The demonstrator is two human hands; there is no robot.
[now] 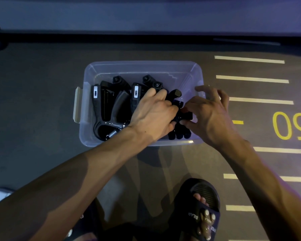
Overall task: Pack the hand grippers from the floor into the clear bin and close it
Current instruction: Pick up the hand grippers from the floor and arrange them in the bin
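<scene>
A: State the position of each hand.

B: The left hand (153,115) reaches into the bin with its fingers curled over a black plastic hand gripper (176,94) at the right of the pile. The right hand (210,113) hovers just beside it, fingers spread and loosely bent; its thumb and fingertips touch the same cluster, but a firm hold cannot be confirmed.

A: Location of the load?

B: All visible black hand grippers (111,108) lie inside the clear rectangular plastic bin (141,65), which stands on the dark floor (42,101) beside yellow painted lines (250,79). No lid is in view.

A: Failure risks from here?

B: Judged from the stacking: handles lie crossed and tilted, some rising toward the rim. A handle left proud of the rim would block the lid from seating. Springs (112,133) and handles could also interlock, so shifting one gripper may drag another.
</scene>
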